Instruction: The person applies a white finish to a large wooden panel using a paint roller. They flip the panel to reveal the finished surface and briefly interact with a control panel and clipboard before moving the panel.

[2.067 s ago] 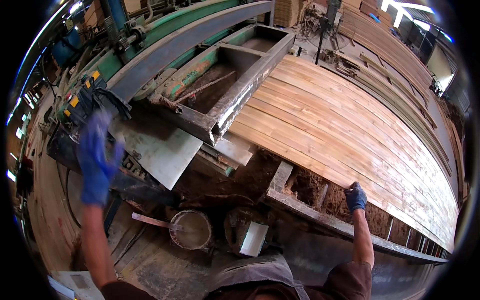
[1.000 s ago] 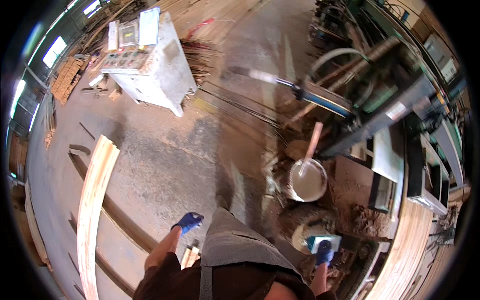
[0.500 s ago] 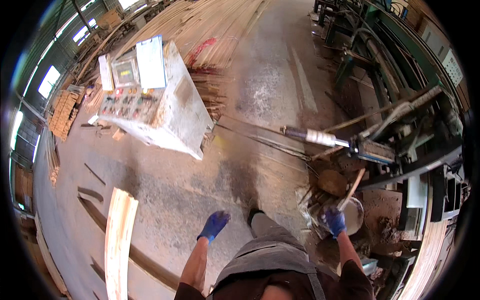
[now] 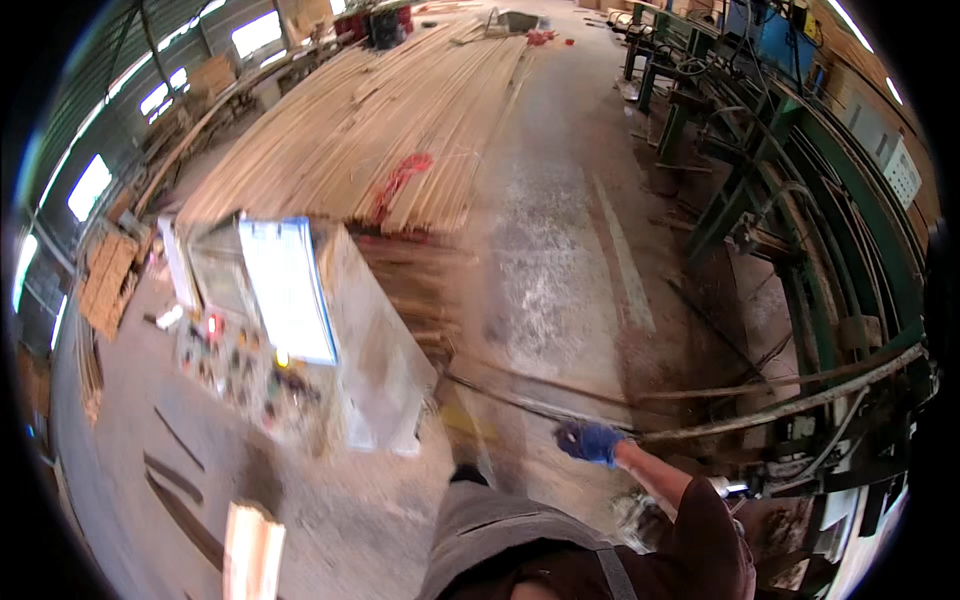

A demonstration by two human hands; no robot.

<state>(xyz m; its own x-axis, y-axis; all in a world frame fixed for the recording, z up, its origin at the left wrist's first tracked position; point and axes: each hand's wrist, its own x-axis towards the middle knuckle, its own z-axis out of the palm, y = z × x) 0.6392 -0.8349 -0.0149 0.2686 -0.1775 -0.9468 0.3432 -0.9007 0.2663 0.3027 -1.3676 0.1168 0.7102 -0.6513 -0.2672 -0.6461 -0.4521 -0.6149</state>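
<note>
My right hand [image 4: 590, 442], in a blue glove with a dark palm side, reaches forward over the floor at lower right. Its fingers are smeared by motion, so I cannot tell whether they are open or closed, and nothing plainly shows in them. Just beyond it run a thin dark hose and a long bar [image 4: 740, 425] of the machine; I cannot tell if the hand touches either. My left hand is out of view. Ahead to the left stands a white control console [image 4: 385, 350] with coloured buttons and lit lamps, and a blue-edged clipboard [image 4: 290, 290] leans on it.
Long wooden boards [image 4: 340, 130] lie in a wide stack beyond the console, with red strapping [image 4: 402, 180] on them. A green machine frame [image 4: 720, 200] lines the right side. A pale timber piece [image 4: 252, 550] stands at lower left; stacked wood [image 4: 107, 280] sits farther left.
My view has shifted forward, so the console sits lower and nearer. My right hand has left the bucket and the wooden stick there, and reaches ahead. My left hand has gone out of view.
</note>
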